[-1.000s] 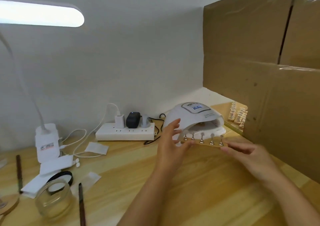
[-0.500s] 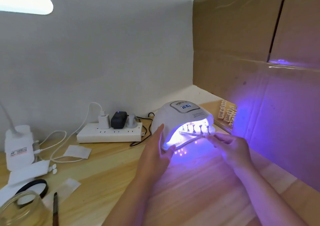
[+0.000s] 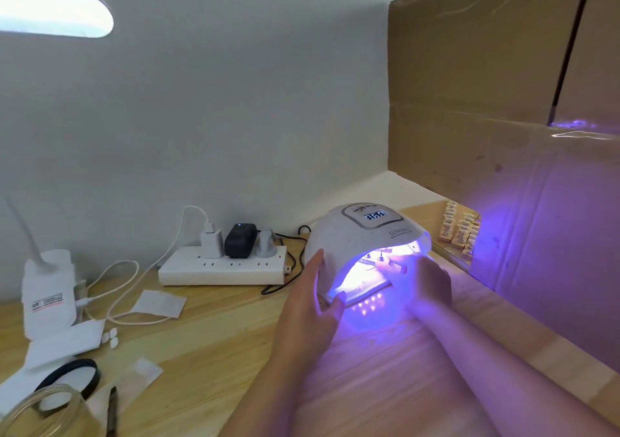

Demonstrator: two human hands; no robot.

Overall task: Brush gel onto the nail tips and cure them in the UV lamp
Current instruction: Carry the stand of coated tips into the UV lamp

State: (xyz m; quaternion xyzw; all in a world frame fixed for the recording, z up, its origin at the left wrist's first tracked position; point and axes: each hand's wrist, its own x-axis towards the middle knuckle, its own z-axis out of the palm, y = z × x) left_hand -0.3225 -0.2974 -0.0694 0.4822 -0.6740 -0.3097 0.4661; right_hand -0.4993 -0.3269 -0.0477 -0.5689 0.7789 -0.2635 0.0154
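The white UV lamp (image 3: 362,238) stands on the wooden table (image 3: 208,352), lit violet inside, its display showing digits. A wooden strip with nail tips on small stands (image 3: 377,262) lies inside the lamp's mouth, partly washed out by the glow. My left hand (image 3: 313,305) rests with straight fingers against the lamp's left side, thumb at its front edge. My right hand (image 3: 426,282) reaches into the mouth, its fingers touching the strip's right end; how they lie is lost in the glare.
A white power strip (image 3: 223,267) with chargers sits left of the lamp. Cardboard panels (image 3: 503,107) wall off the right side, with more nail-tip stands (image 3: 459,235) at their foot. A glass jar (image 3: 43,413), a brush (image 3: 112,409), a black ring and papers lie front left.
The strip with nail tips has gone from outside the lamp's mouth to deep inside it, and the lamp has lit up violet. My right hand followed it in.
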